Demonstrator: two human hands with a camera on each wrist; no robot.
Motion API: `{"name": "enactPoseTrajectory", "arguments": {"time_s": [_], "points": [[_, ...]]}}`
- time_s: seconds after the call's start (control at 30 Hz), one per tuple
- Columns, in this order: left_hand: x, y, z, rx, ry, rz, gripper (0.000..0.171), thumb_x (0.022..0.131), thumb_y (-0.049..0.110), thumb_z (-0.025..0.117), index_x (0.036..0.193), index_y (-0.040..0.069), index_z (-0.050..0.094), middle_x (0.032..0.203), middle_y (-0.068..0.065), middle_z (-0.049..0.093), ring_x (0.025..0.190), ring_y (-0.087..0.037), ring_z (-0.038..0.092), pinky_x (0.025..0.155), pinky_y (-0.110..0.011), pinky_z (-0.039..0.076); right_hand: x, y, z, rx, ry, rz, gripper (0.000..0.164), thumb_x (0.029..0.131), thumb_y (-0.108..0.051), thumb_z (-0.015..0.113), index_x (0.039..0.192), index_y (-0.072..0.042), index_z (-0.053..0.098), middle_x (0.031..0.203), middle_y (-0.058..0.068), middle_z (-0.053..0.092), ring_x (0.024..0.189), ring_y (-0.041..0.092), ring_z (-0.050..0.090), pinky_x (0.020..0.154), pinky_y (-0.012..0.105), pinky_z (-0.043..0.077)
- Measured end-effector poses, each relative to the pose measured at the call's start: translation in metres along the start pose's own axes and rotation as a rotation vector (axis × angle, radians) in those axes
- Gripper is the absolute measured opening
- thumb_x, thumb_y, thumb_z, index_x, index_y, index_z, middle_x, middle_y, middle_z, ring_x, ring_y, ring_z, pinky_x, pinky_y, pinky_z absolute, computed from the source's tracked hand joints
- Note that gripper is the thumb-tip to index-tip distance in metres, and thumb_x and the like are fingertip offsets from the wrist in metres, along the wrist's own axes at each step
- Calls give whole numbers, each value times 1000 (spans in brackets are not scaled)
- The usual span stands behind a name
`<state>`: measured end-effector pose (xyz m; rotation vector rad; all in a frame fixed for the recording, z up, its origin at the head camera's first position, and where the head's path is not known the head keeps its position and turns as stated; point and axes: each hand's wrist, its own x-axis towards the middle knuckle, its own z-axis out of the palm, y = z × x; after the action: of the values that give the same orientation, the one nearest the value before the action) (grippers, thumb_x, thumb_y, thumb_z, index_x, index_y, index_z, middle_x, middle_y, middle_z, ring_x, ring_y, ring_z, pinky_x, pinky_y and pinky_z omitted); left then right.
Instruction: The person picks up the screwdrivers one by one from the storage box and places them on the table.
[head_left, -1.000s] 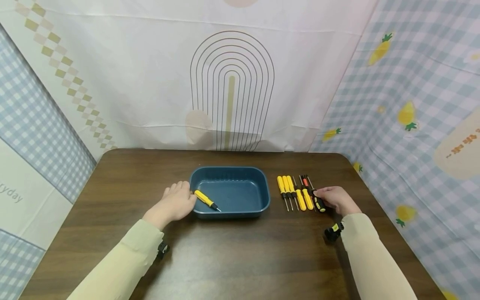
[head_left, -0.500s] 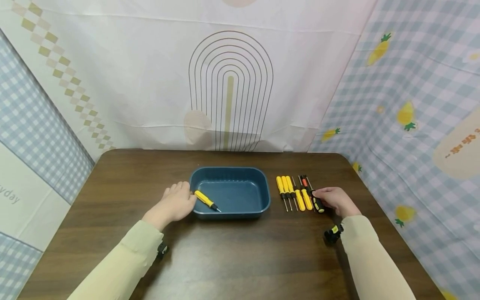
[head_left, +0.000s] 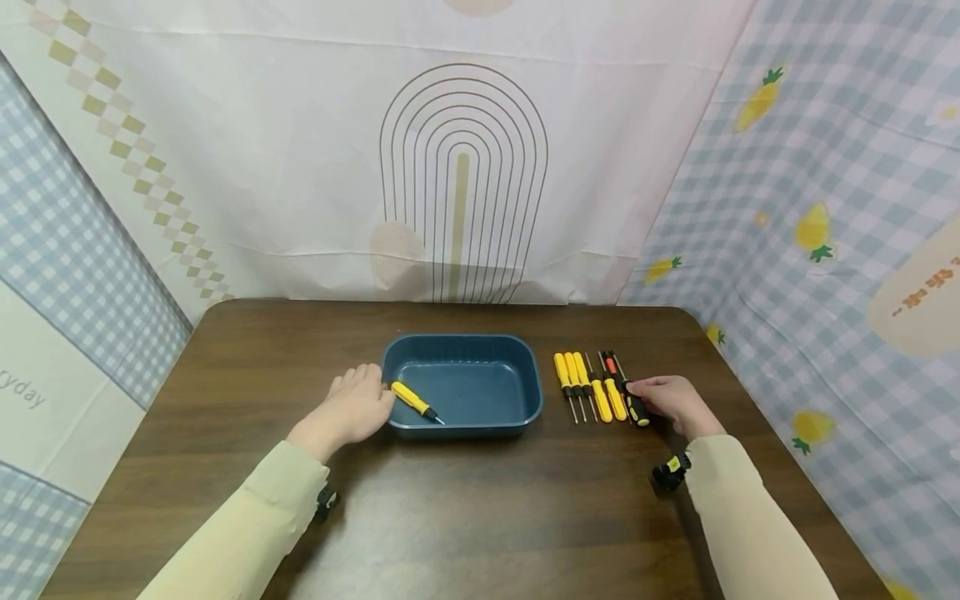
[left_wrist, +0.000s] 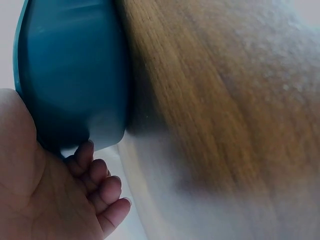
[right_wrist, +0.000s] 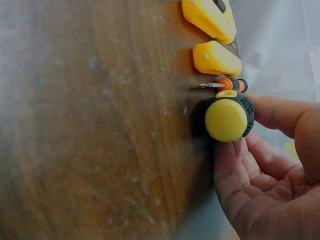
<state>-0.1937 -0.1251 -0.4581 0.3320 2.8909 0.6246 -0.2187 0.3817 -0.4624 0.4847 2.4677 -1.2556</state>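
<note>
My left hand (head_left: 356, 406) is at the left end of a blue rectangular tray (head_left: 463, 428). In the left wrist view the thumb lies over the tray's rim and the curled fingers sit outside its end wall. Inside the tray lies a yellow-handled screwdriver (head_left: 408, 397) with a black collar. My right hand (head_left: 672, 397) grips a thick black-and-yellow screwdriver (head_left: 637, 408) at the right end of a row of tools. The right wrist view shows its round yellow butt (right_wrist: 226, 120) between thumb and fingers, close over the table.
Several yellow-handled screwdrivers (head_left: 573, 372) lie side by side right of the tray, some turned the other way round. A small red-and-black screwdriver (head_left: 611, 365) lies beside the gripped one. The dark wooden table (head_left: 480, 508) ends at a patterned cloth backdrop (head_left: 315, 167).
The head view shifts very slightly. Both hands, the tray and the tools keep their places.
</note>
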Motion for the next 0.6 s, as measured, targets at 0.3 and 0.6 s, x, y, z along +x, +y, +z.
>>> {"name": "enactPoseTrajectory", "arguments": {"time_s": [0.3, 0.6], "points": [[0, 1, 1, -4, -7, 4, 37, 95, 29, 46, 114, -3, 48, 98, -10, 47, 93, -28, 43, 81, -44, 34, -5, -3, 2, 69, 107, -65, 62, 94, -44, 58, 132, 4, 51, 135, 24, 48, 117, 35, 53, 94, 45, 46], [0, 0, 0, -7, -2, 11, 39, 95, 29, 45, 116, -4, 48, 98, -10, 47, 92, -28, 42, 80, -44, 34, -19, -37, -1, 114, 163, -222, 78, 89, -57, 57, 141, -1, 42, 137, 21, 44, 121, 39, 49, 98, 50, 41]]}}
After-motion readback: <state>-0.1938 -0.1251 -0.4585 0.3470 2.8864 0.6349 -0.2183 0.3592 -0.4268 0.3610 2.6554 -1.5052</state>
